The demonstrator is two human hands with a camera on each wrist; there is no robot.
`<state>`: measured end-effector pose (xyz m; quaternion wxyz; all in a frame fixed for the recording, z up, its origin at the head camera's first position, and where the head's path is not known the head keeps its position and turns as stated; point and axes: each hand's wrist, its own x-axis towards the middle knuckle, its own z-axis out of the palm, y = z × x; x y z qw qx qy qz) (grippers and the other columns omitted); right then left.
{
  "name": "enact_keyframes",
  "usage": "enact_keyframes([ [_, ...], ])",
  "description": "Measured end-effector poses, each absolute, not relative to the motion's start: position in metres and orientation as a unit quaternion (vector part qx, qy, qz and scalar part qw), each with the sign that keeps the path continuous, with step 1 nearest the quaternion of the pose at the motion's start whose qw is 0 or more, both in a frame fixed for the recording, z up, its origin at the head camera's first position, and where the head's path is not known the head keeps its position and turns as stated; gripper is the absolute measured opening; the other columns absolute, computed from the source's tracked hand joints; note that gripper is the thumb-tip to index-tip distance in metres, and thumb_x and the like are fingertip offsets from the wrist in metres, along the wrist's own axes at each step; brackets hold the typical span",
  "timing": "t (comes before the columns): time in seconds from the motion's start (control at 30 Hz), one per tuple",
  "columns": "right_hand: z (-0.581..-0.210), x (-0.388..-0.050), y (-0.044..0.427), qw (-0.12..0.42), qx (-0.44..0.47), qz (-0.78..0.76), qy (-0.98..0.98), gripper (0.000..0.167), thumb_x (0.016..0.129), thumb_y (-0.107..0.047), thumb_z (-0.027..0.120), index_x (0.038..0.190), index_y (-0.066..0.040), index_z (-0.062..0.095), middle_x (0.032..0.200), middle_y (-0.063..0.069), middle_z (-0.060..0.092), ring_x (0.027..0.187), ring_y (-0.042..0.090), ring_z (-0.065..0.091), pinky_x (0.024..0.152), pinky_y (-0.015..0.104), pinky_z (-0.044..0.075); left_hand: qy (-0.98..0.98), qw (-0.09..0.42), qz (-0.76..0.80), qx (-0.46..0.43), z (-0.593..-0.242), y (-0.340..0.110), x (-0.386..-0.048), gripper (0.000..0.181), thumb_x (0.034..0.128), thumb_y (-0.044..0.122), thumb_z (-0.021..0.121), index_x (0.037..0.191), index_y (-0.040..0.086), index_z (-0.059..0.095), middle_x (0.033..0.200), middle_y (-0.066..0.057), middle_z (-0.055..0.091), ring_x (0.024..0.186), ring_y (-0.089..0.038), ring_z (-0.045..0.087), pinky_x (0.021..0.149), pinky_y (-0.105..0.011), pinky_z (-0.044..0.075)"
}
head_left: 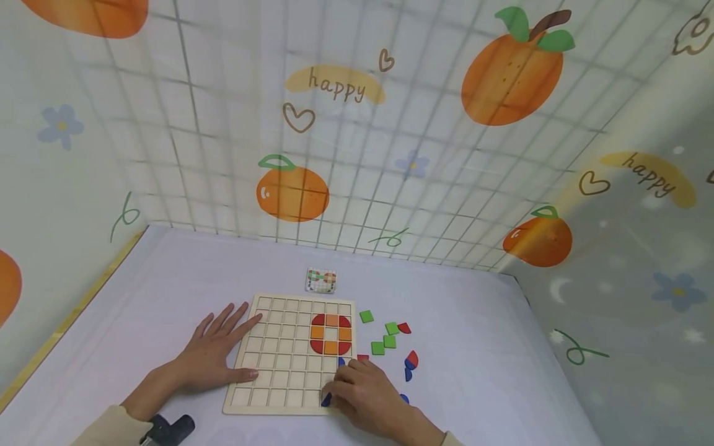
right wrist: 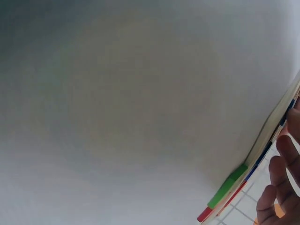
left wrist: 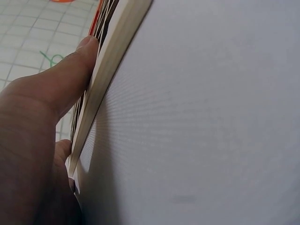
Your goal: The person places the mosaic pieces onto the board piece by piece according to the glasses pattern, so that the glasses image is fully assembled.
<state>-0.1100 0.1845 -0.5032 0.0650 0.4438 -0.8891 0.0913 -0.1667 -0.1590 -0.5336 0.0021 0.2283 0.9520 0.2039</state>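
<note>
A pale wooden grid board (head_left: pixel 279 365) lies on the table. In its upper right, red quarter-round pieces (head_left: pixel 317 347) and orange squares (head_left: pixel 331 347) form a ring. My left hand (head_left: pixel 209 356) is spread at the board's left side, with thumb and index fingertip resting on its edge; the left wrist view shows the thumb (left wrist: pixel 75 65) over the rim. At the lower right of the board, my right hand (head_left: pixel 365 393) pinches a dark blue curved piece (head_left: pixel 326 400) over a bottom-row cell. Another blue piece (head_left: pixel 341 361) sits higher up, partly hidden by this hand.
Right of the board lie several green squares (head_left: pixel 377 348), a red piece (head_left: pixel 404 328), a touching red piece (head_left: pixel 413 357) and small blue pieces (head_left: pixel 408 375). A printed pattern card (head_left: pixel 321 280) is behind the board. A black device (head_left: pixel 170 429) is near the left wrist.
</note>
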Motion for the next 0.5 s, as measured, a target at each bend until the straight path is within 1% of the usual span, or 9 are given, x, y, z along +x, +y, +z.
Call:
enact_keyframes([
  [0.17, -0.503, -0.109, 0.184, 0.064, 0.452, 0.095, -0.885, 0.019, 0.087, -0.026, 0.077, 0.106, -0.028, 0.076, 0.093, -0.014, 0.061, 0.088, 0.002, 0.05, 0.078, 0.012, 0.04, 0.956, 0.014, 0.188, 0.223, -0.532, -0.16, -0.168, 0.108, 0.0707, 0.084, 0.057, 0.154, 0.02, 0.033, 0.162, -0.016, 0.016, 0.147, -0.041, 0.006, 0.112, -0.065, 0.003],
  [0.3, -0.501, -0.11, 0.186, 0.062, 0.446, 0.097, -0.888, 0.022, 0.088, -0.026, 0.077, 0.109, -0.027, 0.075, 0.095, -0.014, 0.062, 0.088, 0.003, 0.05, 0.08, 0.013, 0.042, 0.957, 0.012, 0.186, 0.224, -0.532, -0.16, -0.168, 0.108, 0.0707, 0.084, 0.057, 0.155, 0.02, 0.033, 0.161, -0.016, 0.017, 0.147, -0.041, 0.007, 0.113, -0.064, 0.003],
  [0.4, -0.496, -0.113, 0.193, 0.064, 0.415, 0.106, -0.902, 0.023, 0.087, -0.026, 0.077, 0.11, -0.026, 0.074, 0.096, -0.015, 0.063, 0.087, 0.003, 0.05, 0.079, 0.016, 0.043, 0.957, 0.011, 0.183, 0.226, -0.532, -0.159, -0.168, 0.108, 0.0709, 0.084, 0.056, 0.154, 0.02, 0.033, 0.162, -0.016, 0.017, 0.147, -0.041, 0.006, 0.113, -0.063, 0.003],
  [0.5, -0.491, -0.117, 0.206, 0.067, 0.363, 0.108, -0.923, 0.024, 0.086, -0.024, 0.078, 0.109, -0.026, 0.074, 0.095, -0.014, 0.062, 0.086, 0.005, 0.051, 0.077, 0.021, 0.045, 0.957, 0.012, 0.183, 0.226, -0.532, -0.16, -0.168, 0.108, 0.0711, 0.084, 0.057, 0.154, 0.019, 0.033, 0.161, -0.016, 0.017, 0.147, -0.041, 0.007, 0.113, -0.063, 0.003],
])
